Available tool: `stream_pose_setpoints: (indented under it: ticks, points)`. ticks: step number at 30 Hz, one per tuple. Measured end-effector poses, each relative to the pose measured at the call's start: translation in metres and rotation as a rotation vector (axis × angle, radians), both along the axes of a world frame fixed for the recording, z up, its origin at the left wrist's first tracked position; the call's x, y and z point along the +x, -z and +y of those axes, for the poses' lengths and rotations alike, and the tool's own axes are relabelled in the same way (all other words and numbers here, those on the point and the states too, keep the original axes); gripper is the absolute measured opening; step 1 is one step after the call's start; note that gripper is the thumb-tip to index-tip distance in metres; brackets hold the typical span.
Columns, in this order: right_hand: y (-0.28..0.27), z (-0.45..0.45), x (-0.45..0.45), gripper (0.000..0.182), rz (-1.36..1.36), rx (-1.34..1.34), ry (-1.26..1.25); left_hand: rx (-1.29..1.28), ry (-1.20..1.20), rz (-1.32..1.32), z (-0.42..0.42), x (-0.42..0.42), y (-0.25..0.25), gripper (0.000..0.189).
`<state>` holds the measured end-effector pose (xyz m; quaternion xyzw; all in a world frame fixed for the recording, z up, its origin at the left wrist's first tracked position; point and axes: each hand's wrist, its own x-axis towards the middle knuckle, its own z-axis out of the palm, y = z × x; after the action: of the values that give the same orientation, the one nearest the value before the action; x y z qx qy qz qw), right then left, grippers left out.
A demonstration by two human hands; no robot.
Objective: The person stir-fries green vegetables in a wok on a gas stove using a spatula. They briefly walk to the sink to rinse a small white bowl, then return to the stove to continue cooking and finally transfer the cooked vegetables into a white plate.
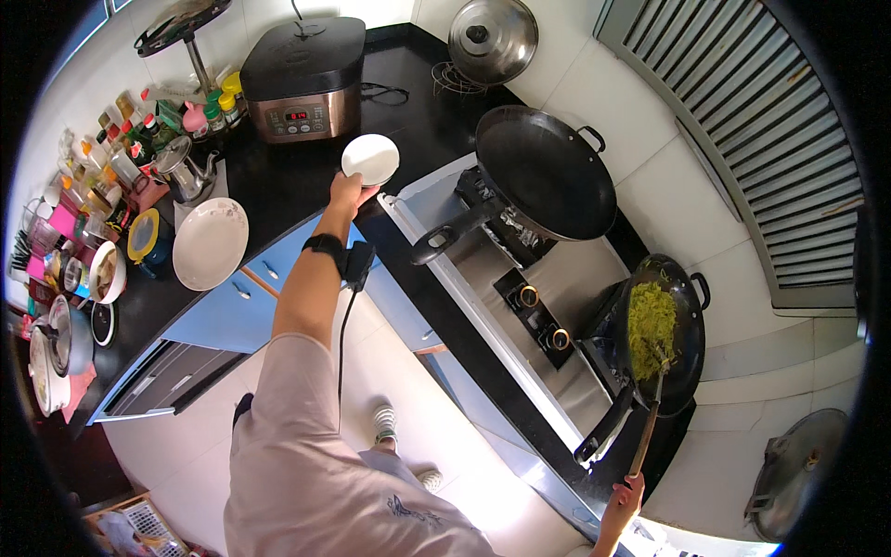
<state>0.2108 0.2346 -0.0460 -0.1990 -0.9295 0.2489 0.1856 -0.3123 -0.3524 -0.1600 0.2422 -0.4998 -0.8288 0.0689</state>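
My left hand (353, 191) grips the rim of a small white bowl (370, 159) above the black counter, in front of the rice cooker (305, 80). The bowl looks empty. At the lower right, my right hand (625, 503) holds the wooden handle of a spatula (647, 435). Its metal end rests in shredded green food (651, 327) inside a black wok (688, 348) on the right burner. A second, larger black wok (546, 174) sits on the other burner, with nothing seen in it.
A white plate (210, 244), a metal pot (182, 167) and many bottles and jars crowd the left counter. Wok handles reach over the front edge of the gas stove (487, 278). One metal lid (494, 42) leans at the back wall; another lid (800, 473) is at the right.
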Motion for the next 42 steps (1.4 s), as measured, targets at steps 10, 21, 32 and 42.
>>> stream_pose_setpoints:
  ticks: [10, 21, 32, 42]
  points:
    - [0.034, 0.009, 0.037, 0.054, -0.067, -0.323, 0.072, -0.148, 0.321, -0.049, 0.005, 0.172, -0.083, 0.074]
    - [0.074, 0.030, 0.179, 0.046, -0.103, -0.410, 0.188, -0.330, 1.186, -0.017, 0.141, 0.333, -0.079, 0.072]
    - [0.122, 0.106, 0.467, 0.036, 0.035, -0.585, 0.571, 0.187, 1.861, -0.184, 0.481, 0.582, -0.062, 0.071]
    - [0.085, 0.261, 0.561, 0.027, 0.298, -0.648, 0.682, 0.238, 2.067, -0.135, 0.783, 0.761, -0.114, 0.066]
